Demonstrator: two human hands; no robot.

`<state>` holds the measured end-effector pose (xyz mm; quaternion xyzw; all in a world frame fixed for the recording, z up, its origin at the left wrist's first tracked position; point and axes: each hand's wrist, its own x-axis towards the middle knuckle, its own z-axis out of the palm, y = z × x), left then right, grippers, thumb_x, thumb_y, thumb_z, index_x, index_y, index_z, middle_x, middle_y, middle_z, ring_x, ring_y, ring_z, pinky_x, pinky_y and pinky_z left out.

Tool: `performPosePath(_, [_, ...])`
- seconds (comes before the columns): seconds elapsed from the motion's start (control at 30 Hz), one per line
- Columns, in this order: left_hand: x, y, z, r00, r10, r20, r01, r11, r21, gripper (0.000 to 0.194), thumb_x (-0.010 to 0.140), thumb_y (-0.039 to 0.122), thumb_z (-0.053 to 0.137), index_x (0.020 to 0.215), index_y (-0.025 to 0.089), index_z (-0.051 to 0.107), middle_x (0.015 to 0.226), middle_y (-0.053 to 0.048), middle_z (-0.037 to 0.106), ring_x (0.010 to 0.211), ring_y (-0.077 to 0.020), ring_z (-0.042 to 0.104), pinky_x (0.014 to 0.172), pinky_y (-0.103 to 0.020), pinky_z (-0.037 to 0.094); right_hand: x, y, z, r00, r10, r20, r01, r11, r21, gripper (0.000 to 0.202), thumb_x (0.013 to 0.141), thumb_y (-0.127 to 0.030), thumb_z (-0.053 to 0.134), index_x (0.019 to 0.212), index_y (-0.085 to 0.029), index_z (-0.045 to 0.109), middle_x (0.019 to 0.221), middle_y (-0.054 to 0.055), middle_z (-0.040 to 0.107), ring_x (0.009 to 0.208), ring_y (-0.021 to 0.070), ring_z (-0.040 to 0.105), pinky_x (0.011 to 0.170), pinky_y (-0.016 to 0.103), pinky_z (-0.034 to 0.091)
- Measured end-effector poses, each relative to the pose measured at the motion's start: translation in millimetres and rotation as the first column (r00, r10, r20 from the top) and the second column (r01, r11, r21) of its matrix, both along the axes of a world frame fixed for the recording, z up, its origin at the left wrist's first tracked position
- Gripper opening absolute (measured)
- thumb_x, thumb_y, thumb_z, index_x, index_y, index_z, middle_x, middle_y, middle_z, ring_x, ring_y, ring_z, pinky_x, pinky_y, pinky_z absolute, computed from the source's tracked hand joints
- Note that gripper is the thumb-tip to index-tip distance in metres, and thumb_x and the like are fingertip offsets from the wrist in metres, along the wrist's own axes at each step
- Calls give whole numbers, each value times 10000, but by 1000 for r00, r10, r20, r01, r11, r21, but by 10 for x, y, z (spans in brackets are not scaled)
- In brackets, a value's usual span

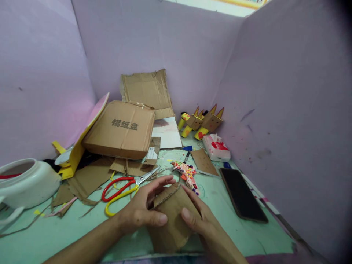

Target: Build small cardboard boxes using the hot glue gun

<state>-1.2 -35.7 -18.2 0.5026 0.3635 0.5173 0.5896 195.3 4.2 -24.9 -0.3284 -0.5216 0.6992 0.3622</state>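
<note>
Near the table's front edge, a folded piece of brown cardboard [173, 227] is held between both hands. My left hand [145, 209] grips its left side, the thumb lying on the front face and the fingers curled behind the top. On the right side, my right hand [202, 220] presses its thumb on the face, with the fingers along the far edge. Scissors [119, 194] with red and yellow handles lie open just left of my left hand. Beyond the cardboard is a glue gun [187, 174] with a colourful pattern.
A cardboard box [121, 128] leans on scraps at the back left. A white pot [30, 183] stands at the far left. On the right are a phone [242, 194], a tissue pack [216, 147] and a flat cardboard piece [204, 162]. Horned cardboard figures [210, 123] stand behind.
</note>
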Motion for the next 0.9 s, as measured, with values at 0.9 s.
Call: performPosePath(0.9, [-556,-161,47,-31,194,-981,-242,950,196,492,703,73,454,1167,206,548,1017,-118,675,938,-285,639,771,-338,468,60,258,370,996,-46,72,62,969,-239,448,580,-328,780,963,-125,672,840,66,750,694,183,678,561,237,479])
